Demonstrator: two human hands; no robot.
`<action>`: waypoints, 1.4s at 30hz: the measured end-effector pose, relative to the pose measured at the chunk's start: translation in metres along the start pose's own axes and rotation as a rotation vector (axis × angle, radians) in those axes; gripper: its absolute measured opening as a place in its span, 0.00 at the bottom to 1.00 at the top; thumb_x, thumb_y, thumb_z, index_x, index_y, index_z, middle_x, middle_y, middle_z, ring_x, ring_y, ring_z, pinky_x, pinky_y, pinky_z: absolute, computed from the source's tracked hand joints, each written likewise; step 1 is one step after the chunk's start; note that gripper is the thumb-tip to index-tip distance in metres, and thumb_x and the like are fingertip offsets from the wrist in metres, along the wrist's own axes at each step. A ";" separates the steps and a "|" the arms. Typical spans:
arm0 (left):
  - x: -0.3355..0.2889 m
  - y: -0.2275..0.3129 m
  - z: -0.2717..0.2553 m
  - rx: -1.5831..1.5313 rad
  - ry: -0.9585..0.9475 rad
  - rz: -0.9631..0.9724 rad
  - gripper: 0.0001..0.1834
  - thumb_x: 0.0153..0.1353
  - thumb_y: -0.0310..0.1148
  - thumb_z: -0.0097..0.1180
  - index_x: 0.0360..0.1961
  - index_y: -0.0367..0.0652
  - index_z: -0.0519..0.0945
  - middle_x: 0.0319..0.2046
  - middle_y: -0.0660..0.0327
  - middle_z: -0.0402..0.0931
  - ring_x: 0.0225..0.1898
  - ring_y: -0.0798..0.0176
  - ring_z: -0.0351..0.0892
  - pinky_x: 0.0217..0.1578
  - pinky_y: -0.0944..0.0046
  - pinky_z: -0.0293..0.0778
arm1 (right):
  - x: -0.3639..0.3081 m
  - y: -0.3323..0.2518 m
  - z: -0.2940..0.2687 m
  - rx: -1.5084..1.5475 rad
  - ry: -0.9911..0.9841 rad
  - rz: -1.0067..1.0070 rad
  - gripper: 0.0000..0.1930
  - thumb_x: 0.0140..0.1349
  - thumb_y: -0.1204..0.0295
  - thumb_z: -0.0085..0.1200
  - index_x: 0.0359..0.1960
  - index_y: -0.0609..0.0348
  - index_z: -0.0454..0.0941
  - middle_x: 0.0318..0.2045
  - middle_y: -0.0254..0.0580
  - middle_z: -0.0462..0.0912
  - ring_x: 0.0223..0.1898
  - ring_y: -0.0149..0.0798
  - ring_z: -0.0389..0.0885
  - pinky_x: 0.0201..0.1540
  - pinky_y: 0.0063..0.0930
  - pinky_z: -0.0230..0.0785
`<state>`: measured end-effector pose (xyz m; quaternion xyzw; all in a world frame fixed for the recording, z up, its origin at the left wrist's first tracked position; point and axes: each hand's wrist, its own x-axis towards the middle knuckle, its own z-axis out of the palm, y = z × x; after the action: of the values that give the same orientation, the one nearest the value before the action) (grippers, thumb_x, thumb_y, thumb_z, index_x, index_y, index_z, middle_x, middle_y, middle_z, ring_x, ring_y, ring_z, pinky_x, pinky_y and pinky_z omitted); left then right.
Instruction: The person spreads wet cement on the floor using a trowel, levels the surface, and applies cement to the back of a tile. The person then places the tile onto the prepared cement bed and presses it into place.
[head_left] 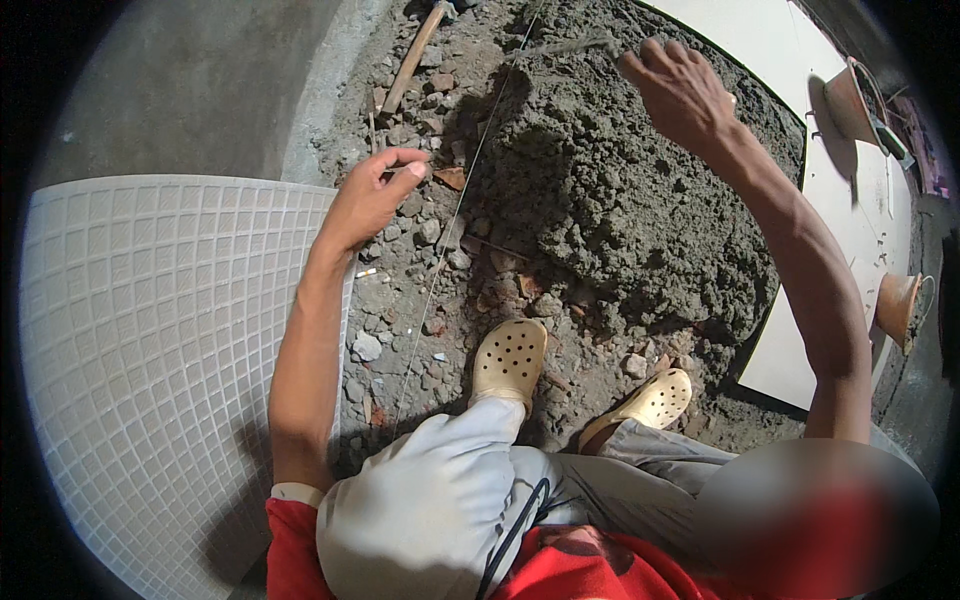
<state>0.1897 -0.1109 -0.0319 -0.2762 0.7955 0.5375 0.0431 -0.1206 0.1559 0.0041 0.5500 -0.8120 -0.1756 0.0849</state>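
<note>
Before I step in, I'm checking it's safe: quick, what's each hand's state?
Left hand: loosely curled; cannot tell whether it holds anything.
Right hand: closed, holding a thin tool, apparently a trowel.

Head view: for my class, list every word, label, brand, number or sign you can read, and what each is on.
None can be read.
Shirt: a dark patch, too unclear to read as text.
Slab: small dark marks, too small to make out.
</note>
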 end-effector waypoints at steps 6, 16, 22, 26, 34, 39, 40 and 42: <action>-0.029 0.010 -0.005 0.039 0.046 -0.054 0.21 0.71 0.46 0.60 0.55 0.43 0.83 0.40 0.65 0.82 0.40 0.70 0.75 0.45 0.65 0.72 | -0.067 0.002 0.004 0.380 -0.078 -0.130 0.15 0.68 0.76 0.52 0.56 0.57 0.72 0.42 0.45 0.74 0.42 0.46 0.78 0.44 0.44 0.76; -0.045 0.011 -0.011 0.002 0.065 -0.107 0.19 0.72 0.44 0.58 0.55 0.44 0.83 0.34 0.72 0.76 0.37 0.73 0.70 0.43 0.70 0.69 | -0.189 -0.043 0.014 0.975 -0.305 0.226 0.12 0.66 0.78 0.51 0.51 0.65 0.70 0.36 0.57 0.77 0.42 0.57 0.79 0.45 0.49 0.74; -0.053 0.013 -0.005 0.023 0.058 -0.076 0.20 0.71 0.46 0.59 0.56 0.45 0.83 0.35 0.72 0.76 0.37 0.74 0.69 0.43 0.70 0.68 | -0.234 -0.073 0.005 1.054 -0.278 -0.007 0.17 0.64 0.80 0.48 0.55 0.69 0.68 0.37 0.57 0.75 0.34 0.58 0.77 0.36 0.49 0.78; -0.048 0.021 0.004 0.036 0.020 -0.062 0.20 0.72 0.46 0.59 0.56 0.45 0.83 0.36 0.71 0.77 0.38 0.74 0.70 0.42 0.70 0.69 | -0.172 -0.067 0.001 0.933 -0.100 0.074 0.12 0.69 0.76 0.49 0.52 0.66 0.69 0.42 0.58 0.76 0.35 0.60 0.82 0.37 0.51 0.79; -0.054 0.023 0.006 0.082 0.010 -0.045 0.20 0.72 0.45 0.59 0.56 0.43 0.82 0.41 0.66 0.81 0.39 0.72 0.75 0.45 0.68 0.72 | -0.189 -0.070 0.007 0.822 -0.338 -0.049 0.16 0.67 0.74 0.52 0.55 0.63 0.70 0.46 0.55 0.76 0.39 0.58 0.86 0.39 0.49 0.81; -0.052 0.019 -0.002 0.085 0.030 -0.091 0.20 0.72 0.44 0.59 0.56 0.42 0.82 0.39 0.67 0.80 0.38 0.72 0.75 0.45 0.69 0.72 | -0.214 -0.017 0.023 1.044 -0.414 0.184 0.13 0.67 0.72 0.52 0.52 0.62 0.73 0.44 0.56 0.79 0.41 0.60 0.85 0.41 0.51 0.79; -0.050 0.020 -0.002 0.083 0.026 -0.091 0.20 0.72 0.44 0.59 0.56 0.42 0.82 0.39 0.67 0.80 0.38 0.72 0.75 0.45 0.69 0.72 | -0.206 0.001 0.038 1.123 -0.284 0.238 0.12 0.68 0.70 0.53 0.49 0.63 0.73 0.40 0.55 0.79 0.38 0.57 0.83 0.40 0.50 0.77; -0.046 0.024 0.001 0.080 0.022 -0.104 0.20 0.72 0.44 0.59 0.56 0.42 0.82 0.39 0.66 0.80 0.38 0.72 0.75 0.45 0.69 0.72 | -0.187 0.033 0.074 0.888 0.062 0.370 0.12 0.70 0.66 0.56 0.40 0.65 0.73 0.30 0.51 0.76 0.29 0.48 0.76 0.34 0.45 0.72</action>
<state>0.2172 -0.0858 0.0044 -0.3211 0.8013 0.4995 0.0733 -0.1027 0.3539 -0.0415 0.3846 -0.8898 0.2224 -0.1043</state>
